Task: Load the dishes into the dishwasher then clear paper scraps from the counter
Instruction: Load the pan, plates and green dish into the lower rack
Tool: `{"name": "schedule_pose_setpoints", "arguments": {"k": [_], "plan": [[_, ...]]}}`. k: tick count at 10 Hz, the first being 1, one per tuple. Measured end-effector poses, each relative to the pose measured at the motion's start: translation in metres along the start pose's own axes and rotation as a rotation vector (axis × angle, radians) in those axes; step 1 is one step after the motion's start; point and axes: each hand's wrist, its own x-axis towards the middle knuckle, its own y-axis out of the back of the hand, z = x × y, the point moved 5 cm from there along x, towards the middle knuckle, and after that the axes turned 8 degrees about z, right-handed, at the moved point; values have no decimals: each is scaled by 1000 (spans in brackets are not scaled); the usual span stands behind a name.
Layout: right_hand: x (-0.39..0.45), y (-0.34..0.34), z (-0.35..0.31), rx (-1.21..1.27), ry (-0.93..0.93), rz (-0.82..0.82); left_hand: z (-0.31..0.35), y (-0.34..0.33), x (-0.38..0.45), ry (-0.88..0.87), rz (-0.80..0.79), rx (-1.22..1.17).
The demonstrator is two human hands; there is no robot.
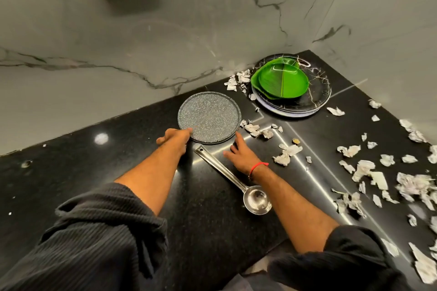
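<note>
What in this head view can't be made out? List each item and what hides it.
- Dishwasher: nowhere in the head view.
- Left hand grip: fingers at the speckled plate rim; the hand's back hides whether they curl under it.
- Plates under the green plates: the stack hides their count.
- Paper scraps: the right edge cuts the pile off, and it is blurred there.
- Right forearm covers part of the ladle handle.
</note>
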Motion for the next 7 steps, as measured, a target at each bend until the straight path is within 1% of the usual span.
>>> {"name": "schedule_pose_setpoints", "arguments": {"k": [1,2,3,4,5,6,7], "plan": [[-17,1,2,57,33,41,8,13,-30,-51,-36,53],[-29,12,-1,75,68,149,9,14,-37,-100,-78,-51],[-48,27,-8,200,95,277,18,24,-67,-164,-205,-404],[-62,32,-10,289,99,376,28,38,-86,-246,-264,-535],[-95,36,-11,486,86,513,36,67,-123,-369,-314,-618],[-122,40,-3,648,56,598,36,80,-152,-439,-423,-610],[-176,48,8,769,76,786,21,87,-200,-494,-665,-486]]}}
